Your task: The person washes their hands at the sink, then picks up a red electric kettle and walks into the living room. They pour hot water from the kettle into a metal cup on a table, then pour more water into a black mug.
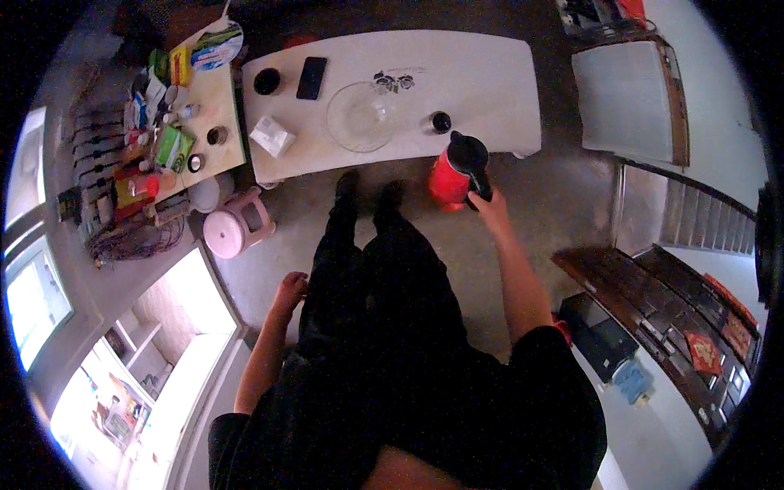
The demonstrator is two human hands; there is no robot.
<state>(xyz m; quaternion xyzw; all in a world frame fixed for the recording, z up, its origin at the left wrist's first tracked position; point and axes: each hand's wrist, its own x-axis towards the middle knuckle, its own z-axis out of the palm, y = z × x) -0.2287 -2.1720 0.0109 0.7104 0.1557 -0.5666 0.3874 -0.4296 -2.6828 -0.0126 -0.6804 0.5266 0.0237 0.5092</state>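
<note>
My right hand (492,209) grips the black handle of a red electric kettle (448,182) with a black lid. The kettle hangs upright just off the front edge of a white table (478,73), on the right. Close to its spout, a small dark-topped cup or jar (440,122) stands on the tabletop. A wide clear glass bowl (358,119) sits near the table's middle. My left hand (293,289) hangs low beside my left thigh, fingers loosely curled; whether anything is inside them cannot be seen.
A black phone (312,78), a round dark container (267,81) and a white tissue pack (272,136) lie on the table's left part. A pink plastic stool (226,234) stands at the left. Beyond it is a cluttered side table (229,147). A white-topped cabinet (618,92) is at the right.
</note>
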